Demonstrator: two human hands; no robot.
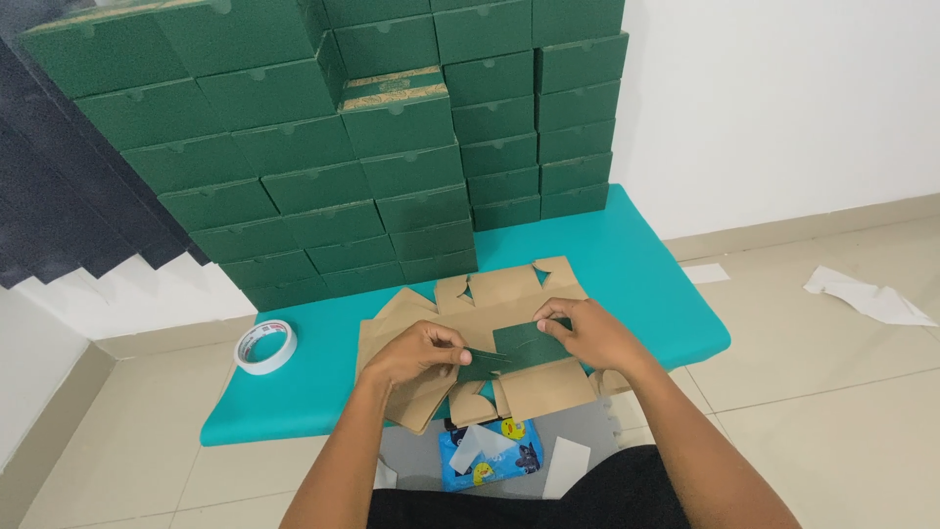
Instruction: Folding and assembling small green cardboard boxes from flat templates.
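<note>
1. A flat, unfolded cardboard box blank (509, 343), brown on the upper face with a dark green panel folded over at its middle, lies on the near edge of a turquoise table (636, 255).
2. The left hand (416, 355) pinches a green flap of the blank between thumb and fingers.
3. The right hand (587, 333) presses down on the green panel, fingertips curled over its far edge; whether it grips or only holds it flat is hard to tell.
4. A white roll of tape (265, 346) lies on the table, well left of the blank.
5. Stacked dark green cardboard boxes (392, 147) fill the far side of the table.
6. Crumpled white paper (867, 297) lies on the tiled floor to the right.
</note>
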